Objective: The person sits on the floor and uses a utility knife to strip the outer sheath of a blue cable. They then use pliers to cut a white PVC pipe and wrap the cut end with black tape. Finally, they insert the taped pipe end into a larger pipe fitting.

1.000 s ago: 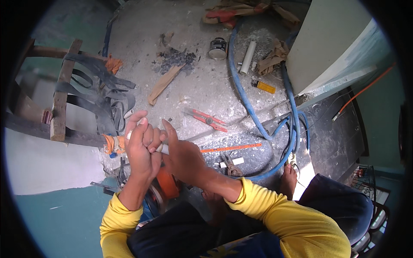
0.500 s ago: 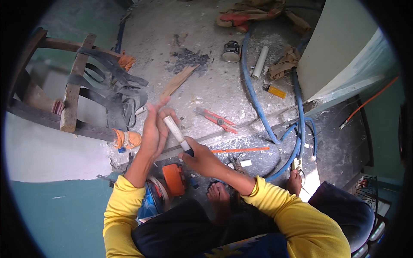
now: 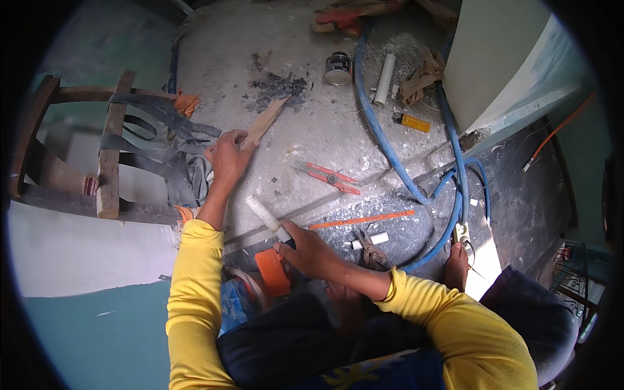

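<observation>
- A short white pipe piece (image 3: 263, 212) sits in the right hand (image 3: 305, 247), gripped at its lower end so the free end angles up and leftward, clear of the floor.
- The left hand (image 3: 229, 155) stretches out to a flat wooden strip (image 3: 265, 121) on the dusty concrete floor (image 3: 305, 140), fingers closing on its near end.
- Red pliers (image 3: 327, 177) and an orange strip (image 3: 361, 220) lie beside the right hand, within reach.
- A blue hose (image 3: 383, 140) loops well to the right.

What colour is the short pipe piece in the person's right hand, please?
White; the pipe piece shows best in the head view, held by the right hand.
</observation>
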`<state>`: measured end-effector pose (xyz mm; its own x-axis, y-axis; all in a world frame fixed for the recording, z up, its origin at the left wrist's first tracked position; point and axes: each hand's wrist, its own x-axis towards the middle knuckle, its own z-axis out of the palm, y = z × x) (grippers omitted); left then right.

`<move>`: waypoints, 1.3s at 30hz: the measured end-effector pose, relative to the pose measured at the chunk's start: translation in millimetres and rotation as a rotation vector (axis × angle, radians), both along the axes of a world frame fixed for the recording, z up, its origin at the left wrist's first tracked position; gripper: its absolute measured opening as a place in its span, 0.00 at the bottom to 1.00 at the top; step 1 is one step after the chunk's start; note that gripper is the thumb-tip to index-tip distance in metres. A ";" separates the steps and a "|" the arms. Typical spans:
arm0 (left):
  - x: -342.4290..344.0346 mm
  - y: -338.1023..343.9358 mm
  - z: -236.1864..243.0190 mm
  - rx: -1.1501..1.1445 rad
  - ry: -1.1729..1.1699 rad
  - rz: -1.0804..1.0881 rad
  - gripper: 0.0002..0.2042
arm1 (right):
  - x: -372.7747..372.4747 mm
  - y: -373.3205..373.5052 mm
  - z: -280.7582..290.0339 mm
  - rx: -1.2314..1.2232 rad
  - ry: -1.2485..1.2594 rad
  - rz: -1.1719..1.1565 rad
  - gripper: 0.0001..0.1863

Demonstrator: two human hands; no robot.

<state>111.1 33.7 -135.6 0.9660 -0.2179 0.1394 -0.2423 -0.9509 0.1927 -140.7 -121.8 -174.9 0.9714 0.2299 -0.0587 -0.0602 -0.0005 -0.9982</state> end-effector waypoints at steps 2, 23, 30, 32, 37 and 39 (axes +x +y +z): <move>-1.2 -8.4 -4.5 0.040 -0.009 0.017 0.23 | -5.8 5.8 -6.5 0.012 -0.048 -0.024 0.30; 56.2 25.6 23.2 -1.005 0.632 0.181 0.23 | -17.1 -8.4 9.2 0.119 0.184 0.107 0.30; 135.6 18.9 81.0 -1.641 0.143 0.249 0.27 | -36.9 7.0 -31.9 0.018 0.095 0.019 0.27; 90.6 -24.1 113.5 -1.563 0.014 0.096 0.28 | -41.9 8.4 -46.8 0.025 0.079 -0.020 0.29; 0.5 22.1 132.5 -0.948 -0.147 -0.050 0.22 | -45.4 11.2 -44.3 -0.098 0.117 0.109 0.29; -30.4 34.6 142.4 -0.784 -0.124 -0.022 0.18 | -44.5 4.0 -46.0 -0.199 0.176 0.180 0.30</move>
